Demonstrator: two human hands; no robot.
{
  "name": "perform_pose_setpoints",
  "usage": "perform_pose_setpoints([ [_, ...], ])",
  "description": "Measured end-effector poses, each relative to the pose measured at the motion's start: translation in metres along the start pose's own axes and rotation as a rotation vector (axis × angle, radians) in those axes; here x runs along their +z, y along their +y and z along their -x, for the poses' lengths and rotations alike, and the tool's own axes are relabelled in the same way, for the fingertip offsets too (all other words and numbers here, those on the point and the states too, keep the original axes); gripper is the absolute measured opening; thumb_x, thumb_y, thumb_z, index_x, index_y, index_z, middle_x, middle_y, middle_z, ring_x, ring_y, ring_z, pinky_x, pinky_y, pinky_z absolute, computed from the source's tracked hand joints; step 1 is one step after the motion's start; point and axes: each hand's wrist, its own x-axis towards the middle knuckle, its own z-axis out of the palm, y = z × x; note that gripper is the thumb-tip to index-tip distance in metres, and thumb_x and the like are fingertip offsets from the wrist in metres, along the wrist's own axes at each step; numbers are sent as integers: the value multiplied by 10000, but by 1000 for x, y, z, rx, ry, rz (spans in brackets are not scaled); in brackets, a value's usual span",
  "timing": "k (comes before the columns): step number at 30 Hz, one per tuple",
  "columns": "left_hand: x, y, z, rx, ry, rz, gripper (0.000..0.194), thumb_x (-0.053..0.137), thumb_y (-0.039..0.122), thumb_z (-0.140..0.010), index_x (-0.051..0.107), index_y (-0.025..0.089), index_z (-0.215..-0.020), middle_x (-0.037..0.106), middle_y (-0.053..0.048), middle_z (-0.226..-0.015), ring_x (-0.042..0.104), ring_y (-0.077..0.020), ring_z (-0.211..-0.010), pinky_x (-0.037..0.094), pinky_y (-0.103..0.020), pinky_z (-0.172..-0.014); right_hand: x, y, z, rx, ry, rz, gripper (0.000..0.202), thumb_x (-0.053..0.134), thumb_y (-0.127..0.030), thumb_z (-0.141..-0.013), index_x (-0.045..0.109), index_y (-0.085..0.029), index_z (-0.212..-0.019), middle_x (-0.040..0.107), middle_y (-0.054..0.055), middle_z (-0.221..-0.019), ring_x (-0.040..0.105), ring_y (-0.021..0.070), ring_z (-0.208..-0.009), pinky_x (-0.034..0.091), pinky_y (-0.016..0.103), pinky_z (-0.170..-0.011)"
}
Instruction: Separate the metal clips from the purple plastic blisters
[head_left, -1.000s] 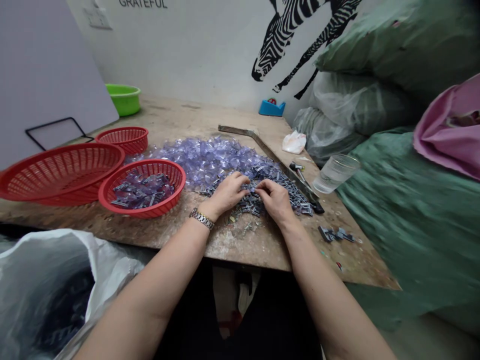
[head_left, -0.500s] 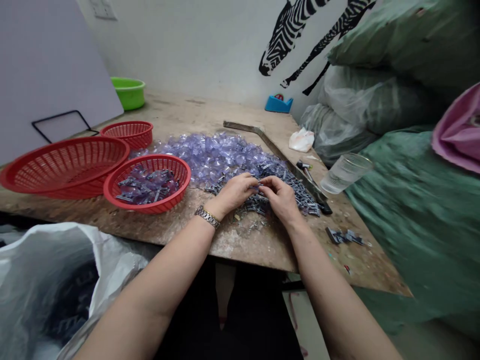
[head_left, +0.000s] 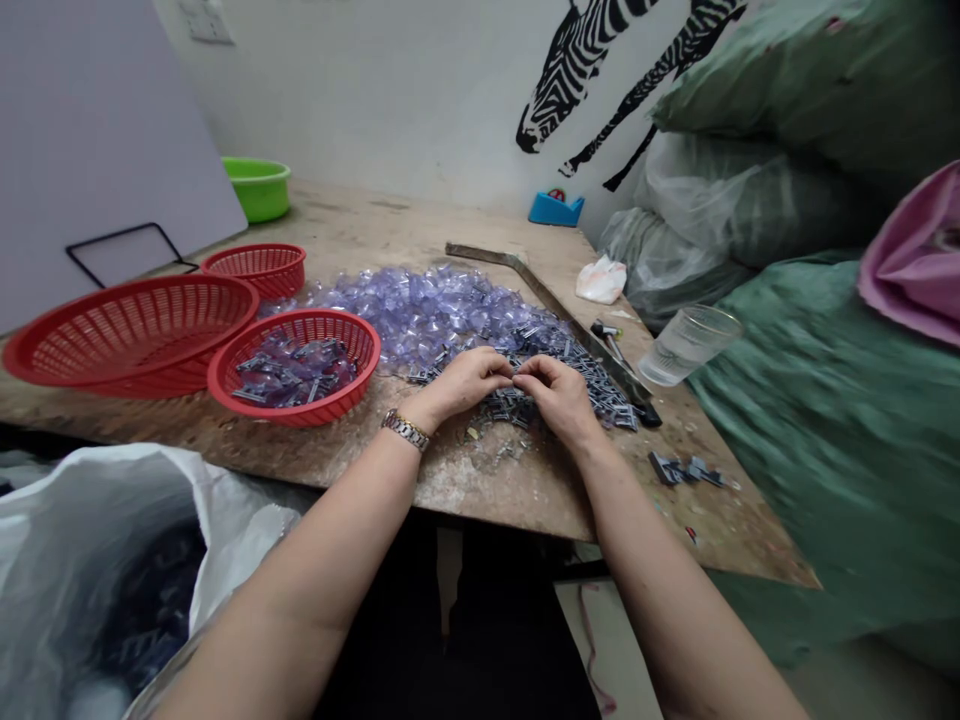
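Note:
My left hand (head_left: 471,380), with a metal watch at its wrist, meets my right hand (head_left: 556,392) over the near side of a pile. The fingers of both are pinched together at the tips; whatever lies between them is too small and hidden to make out. Under and beside the hands spread small dark grey plastic parts (head_left: 600,385). Behind them lies a heap of clear purplish plastic pieces (head_left: 427,305). To the left, a small red basket (head_left: 367,375) holds purplish pieces joined with grey parts (head_left: 296,370).
A large red basket (head_left: 135,375) and another red basket (head_left: 255,250) stand at the left. A bent metal bar (head_left: 525,272) borders the pile. At the right are a glass (head_left: 688,345) and a few grey parts (head_left: 686,470). A white sack (head_left: 202,500) gapes below the table edge.
My hands stay together at the pile, and the left wrist has shifted slightly left. The purplish bit seen between the fingertips earlier is now hidden.

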Motion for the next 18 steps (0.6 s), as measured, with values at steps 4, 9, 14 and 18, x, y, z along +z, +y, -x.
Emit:
perform_pose_setpoints([
  [4,1,0,1,-8,-26,26,82,583,157,-797,664,154,-807,633,-12,-797,567,-145,-788,439,-262,-777,0,-1,0,-16,-5,7,114,589,-307,-715,602,-200,-678,629,3,-687,560,163,-686,431,300,-694],
  [9,-1,1,3,-55,-80,79,97,572,176,-781,666,158,-793,637,9,-750,558,-137,-742,436,-244,-732,-1,-5,1,-63,-24,80,90,594,-283,-726,621,-208,-685,659,18,-726,579,175,-712,445,314,-728],
  [14,-3,2,2,-121,4,120,60,603,151,-737,663,156,-731,619,9,-714,550,-116,-674,438,-232,-667,-2,-1,-1,-73,-9,84,119,558,-287,-762,644,-206,-748,676,24,-753,592,177,-719,453,311,-725],
  [18,-2,2,1,-276,108,422,75,566,158,-774,581,153,-700,549,32,-594,516,-87,-525,434,-216,-553,-3,7,-3,-9,22,179,121,559,-274,-771,654,-204,-743,688,26,-766,599,181,-730,444,310,-729],
])
